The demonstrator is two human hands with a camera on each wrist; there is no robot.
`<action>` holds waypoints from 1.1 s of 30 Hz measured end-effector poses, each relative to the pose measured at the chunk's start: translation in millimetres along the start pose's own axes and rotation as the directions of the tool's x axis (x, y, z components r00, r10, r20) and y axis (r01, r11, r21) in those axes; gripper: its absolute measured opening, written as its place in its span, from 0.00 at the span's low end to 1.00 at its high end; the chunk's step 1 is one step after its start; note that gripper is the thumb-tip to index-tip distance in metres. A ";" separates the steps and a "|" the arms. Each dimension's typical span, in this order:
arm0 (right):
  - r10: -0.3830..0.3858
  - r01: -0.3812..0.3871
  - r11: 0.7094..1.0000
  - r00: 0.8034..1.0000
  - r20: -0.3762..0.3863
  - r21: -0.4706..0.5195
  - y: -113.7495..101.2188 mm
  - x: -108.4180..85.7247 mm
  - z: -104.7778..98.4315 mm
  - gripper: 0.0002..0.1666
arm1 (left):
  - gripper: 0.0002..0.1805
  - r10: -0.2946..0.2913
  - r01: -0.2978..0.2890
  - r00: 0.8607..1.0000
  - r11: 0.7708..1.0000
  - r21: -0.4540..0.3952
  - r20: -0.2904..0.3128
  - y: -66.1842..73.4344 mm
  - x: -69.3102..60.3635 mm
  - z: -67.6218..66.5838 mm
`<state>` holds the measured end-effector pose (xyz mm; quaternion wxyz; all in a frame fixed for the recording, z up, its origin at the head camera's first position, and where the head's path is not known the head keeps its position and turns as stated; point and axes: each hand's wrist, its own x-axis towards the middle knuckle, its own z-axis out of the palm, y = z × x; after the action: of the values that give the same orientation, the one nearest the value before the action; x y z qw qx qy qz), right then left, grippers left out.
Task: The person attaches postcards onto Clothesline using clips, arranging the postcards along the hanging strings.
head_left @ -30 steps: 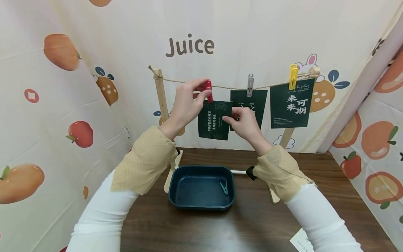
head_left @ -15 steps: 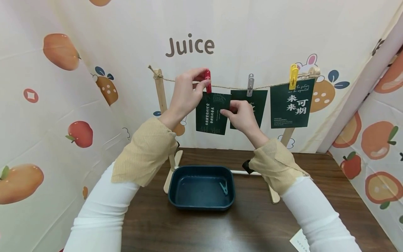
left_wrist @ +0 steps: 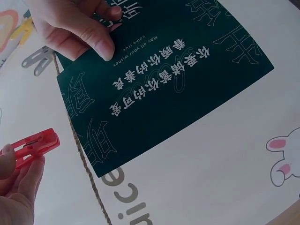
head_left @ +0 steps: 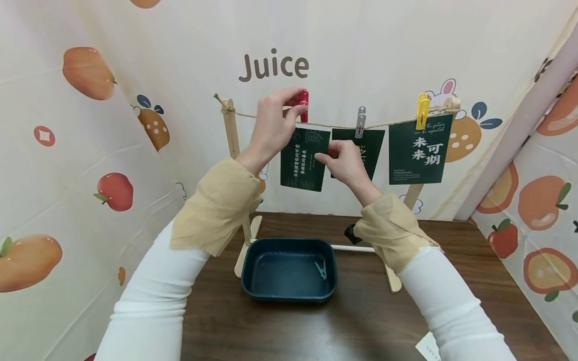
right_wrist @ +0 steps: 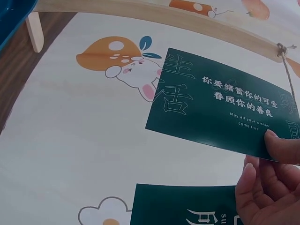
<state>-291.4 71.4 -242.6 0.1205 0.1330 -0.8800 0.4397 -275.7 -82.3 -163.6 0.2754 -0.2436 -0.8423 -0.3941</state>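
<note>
My left hand (head_left: pixel 276 120) pinches a red clip (head_left: pixel 304 106) just above the rope (head_left: pixel 326 125); in the left wrist view the red clip (left_wrist: pixel 36 144) is apart from both rope and card. My right hand (head_left: pixel 346 163) holds a dark green card (head_left: pixel 303 160) by its right edge, the card's top edge close to the rope. Thumb and fingers grip that card (right_wrist: pixel 220 103) in the right wrist view. Behind my right hand, a second green card (head_left: pixel 372 148) hangs under a grey clip (head_left: pixel 360 122). A third card (head_left: pixel 417 155) hangs from a yellow clip (head_left: pixel 422 111).
Wooden posts (head_left: pixel 231 133) hold up the rope. A dark blue tray (head_left: pixel 289 297) with a teal clip (head_left: pixel 321 271) inside stands on the brown table (head_left: pixel 316 331). A pale card (head_left: pixel 429 347) lies near my right forearm. Fruit-printed cloth (head_left: pixel 180 60) hangs behind and at the sides.
Both hands have risen, bringing the card's top edge up near the rope. The red clip has moved up, away from the card, and slightly right.
</note>
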 end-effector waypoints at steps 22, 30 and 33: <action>0.038 -0.039 0.999 0.999 0.012 0.016 0.1 15.0 5.0 0.12 | 0.13 0.071 -0.073 0.995 0.997 -0.034 -0.070 -13.7 9.8 9.1; 0.046 -0.046 0.998 0.999 -0.003 0.046 2.1 15.0 5.4 0.12 | 0.11 0.070 -0.073 0.995 0.996 -0.050 -0.067 -16.5 12.1 12.2; 0.046 -0.046 0.997 0.999 -0.010 0.059 3.3 15.2 5.7 0.12 | 0.10 0.061 -0.064 0.996 0.997 -0.048 -0.061 -17.2 13.7 12.7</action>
<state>-307.2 66.7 -243.3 0.1114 0.1136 -0.8689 0.4687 -299.9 -79.2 -170.5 0.3062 -0.2648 -0.8156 -0.4135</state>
